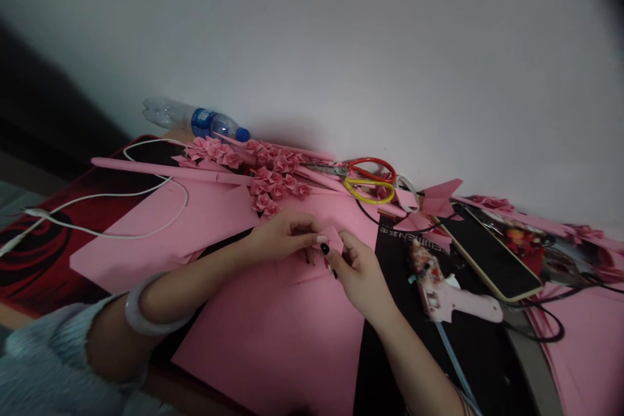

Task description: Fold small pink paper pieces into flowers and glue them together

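Observation:
A small folded piece of pink paper [333, 238] is pinched between my two hands above the pink sheets. My left hand [287, 237] grips its left edge with thumb and fingers. On the other side, my right hand [358, 270] holds it, the dark-nailed thumb pressed on its front. Under both hands lies a large pink sheet [292, 338]. Just beyond them sits a cluster of folded pink paper roses [275, 185]. The fingers behind the paper are partly hidden.
Scissors with red and yellow handles [369, 190] lie behind my hands. To the right are a pink glue gun [461, 302] with a stick in it and a phone [492, 253]. A white cable [146, 232] loops at left. A plastic bottle [195, 118] lies by the wall.

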`<state>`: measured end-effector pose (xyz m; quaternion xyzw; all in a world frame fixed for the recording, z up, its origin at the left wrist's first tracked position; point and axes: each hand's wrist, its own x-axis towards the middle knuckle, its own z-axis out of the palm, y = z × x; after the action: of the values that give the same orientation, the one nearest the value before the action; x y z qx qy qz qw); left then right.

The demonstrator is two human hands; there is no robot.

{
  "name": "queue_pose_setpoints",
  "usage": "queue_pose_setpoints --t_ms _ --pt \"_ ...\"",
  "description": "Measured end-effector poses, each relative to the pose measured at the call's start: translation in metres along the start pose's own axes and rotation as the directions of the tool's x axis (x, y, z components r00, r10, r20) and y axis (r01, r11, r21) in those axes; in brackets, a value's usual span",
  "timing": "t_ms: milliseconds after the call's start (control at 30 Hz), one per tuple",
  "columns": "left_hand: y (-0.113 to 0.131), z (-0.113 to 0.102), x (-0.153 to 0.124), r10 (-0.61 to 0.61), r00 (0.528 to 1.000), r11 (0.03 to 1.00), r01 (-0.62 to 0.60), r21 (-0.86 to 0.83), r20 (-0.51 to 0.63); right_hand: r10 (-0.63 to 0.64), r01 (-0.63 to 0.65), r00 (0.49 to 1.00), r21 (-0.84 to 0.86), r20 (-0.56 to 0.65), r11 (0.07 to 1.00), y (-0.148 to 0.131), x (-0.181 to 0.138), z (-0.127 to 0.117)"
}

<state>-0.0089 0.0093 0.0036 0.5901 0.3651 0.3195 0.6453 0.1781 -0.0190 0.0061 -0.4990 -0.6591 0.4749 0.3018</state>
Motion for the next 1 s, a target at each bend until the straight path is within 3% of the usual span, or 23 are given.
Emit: queue_pose_setpoints --t_ms 467,733,1000 --pt "0.0023 0.0015 -0.0009 -0.005 1.000 1.000 0.005 0.018 0.015 -0.012 0.012 1.000 -0.043 0.006 0.999 -0.0004 -0.0004 -0.0003" --pt "-0.0049 -0.0023 0.0033 -0.049 0.998 0.992 0.051 -0.114 0.025 -0.011 0.013 1.000 0.145 -0.012 0.989 0.0007 -0.0008 -0.0003" --pt "-0.0026 0.0001 0.0014 -0.037 0.999 0.999 0.038 -0.012 0.026 -0.039 0.040 0.999 0.118 -0.010 0.992 0.0036 0.0002 -0.0007"
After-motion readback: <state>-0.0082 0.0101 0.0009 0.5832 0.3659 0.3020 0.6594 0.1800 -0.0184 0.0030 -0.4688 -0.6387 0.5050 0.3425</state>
